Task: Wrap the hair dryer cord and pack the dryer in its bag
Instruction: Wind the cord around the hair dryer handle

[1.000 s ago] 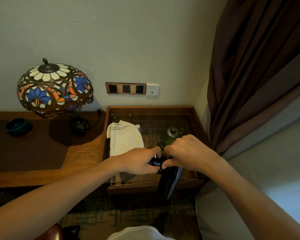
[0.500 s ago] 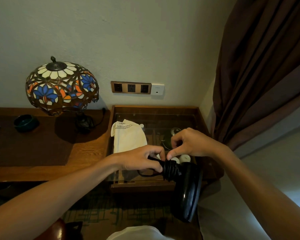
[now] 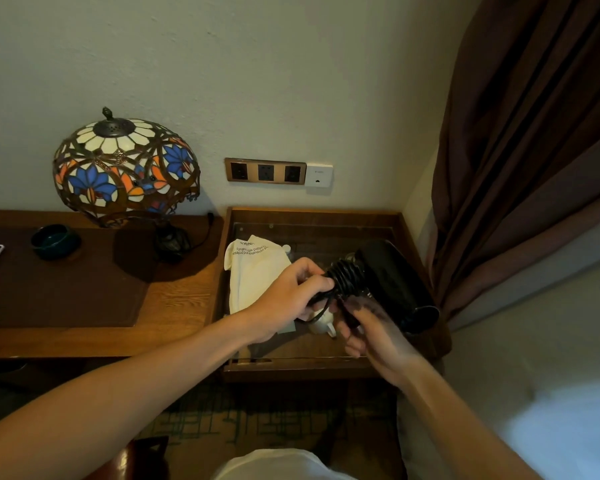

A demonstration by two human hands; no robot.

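A black hair dryer hangs in the air above the glass-topped side table, its barrel pointing down and right. Its black cord is coiled in tight turns around the handle. My left hand grips the handle end with the cord. My right hand is below the coil, palm up, fingers closed on a loose stretch of cord; the fingertips are blurred. A cream cloth bag with printed text lies flat on the glass, left of the dryer.
A stained-glass lamp and a dark green bowl stand on the wooden desk to the left. Wall sockets sit above the side table. A brown curtain hangs at right. White cups show under the glass.
The dryer swung up from hanging below the table's front edge to above the glass, barrel now pointing right. My right hand dropped from above the coil to beneath it.
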